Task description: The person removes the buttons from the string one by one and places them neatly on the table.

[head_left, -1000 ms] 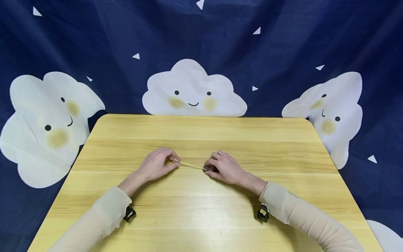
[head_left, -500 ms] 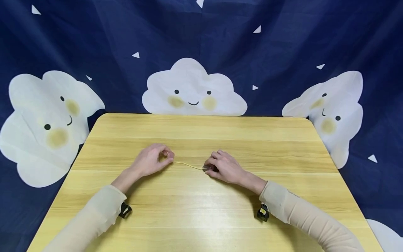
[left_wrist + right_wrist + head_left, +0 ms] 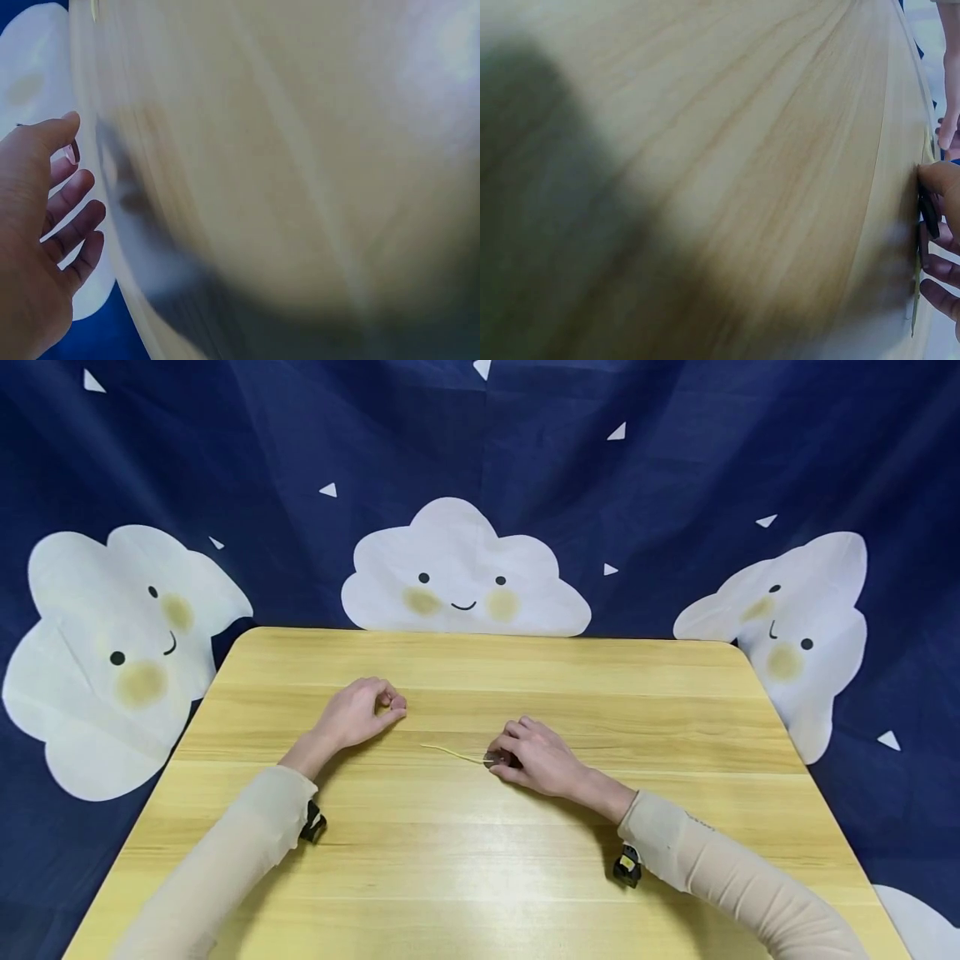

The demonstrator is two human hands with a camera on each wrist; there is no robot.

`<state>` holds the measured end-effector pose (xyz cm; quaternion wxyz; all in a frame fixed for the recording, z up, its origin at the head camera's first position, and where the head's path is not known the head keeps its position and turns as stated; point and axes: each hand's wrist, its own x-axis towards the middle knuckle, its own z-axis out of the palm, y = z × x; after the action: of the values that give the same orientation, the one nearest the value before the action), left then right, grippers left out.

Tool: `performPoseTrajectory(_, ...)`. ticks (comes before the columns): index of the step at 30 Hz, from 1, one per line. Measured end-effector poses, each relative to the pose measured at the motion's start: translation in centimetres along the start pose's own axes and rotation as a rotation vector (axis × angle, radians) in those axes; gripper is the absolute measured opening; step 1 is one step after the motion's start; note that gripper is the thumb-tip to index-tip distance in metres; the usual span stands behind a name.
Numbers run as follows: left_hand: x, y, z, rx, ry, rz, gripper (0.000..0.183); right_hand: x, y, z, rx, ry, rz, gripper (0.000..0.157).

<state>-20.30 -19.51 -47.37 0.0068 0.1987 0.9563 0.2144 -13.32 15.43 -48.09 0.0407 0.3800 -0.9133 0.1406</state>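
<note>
Yellow string (image 3: 453, 753) adjacent, dark object (image 3: 492, 757) pinched and part-hidden by right hand (image 3: 542, 762), left hand (image 3: 357, 712) grip unclear, cloud-print backdrop (image 3: 480, 468) behind table (image 3: 480, 852).

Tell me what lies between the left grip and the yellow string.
Only bare wooden tabletop shows between the left grip and the free end of the yellow string; the head view shows this.
</note>
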Motion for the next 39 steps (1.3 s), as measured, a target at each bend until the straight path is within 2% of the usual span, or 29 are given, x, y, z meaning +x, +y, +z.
performPoseTrajectory(6,1.3,-0.5,0.3,0.025,-0.023,-0.033,0.029,0.0,-0.1,0.0,0.004,0.0,0.001,0.028)
performPoseTrajectory(19,3.9,0.8,1.3,0.081,-0.036,-0.017,0.033,0.1,0.0,0.0,0.015,0.005,0.003,0.027)
performPoseTrajectory(39,4.2,0.8,2.0,0.045,-0.05,-0.034,0.036,-0.1,0.2,0.2,0.016,-0.015,0.008,0.027)
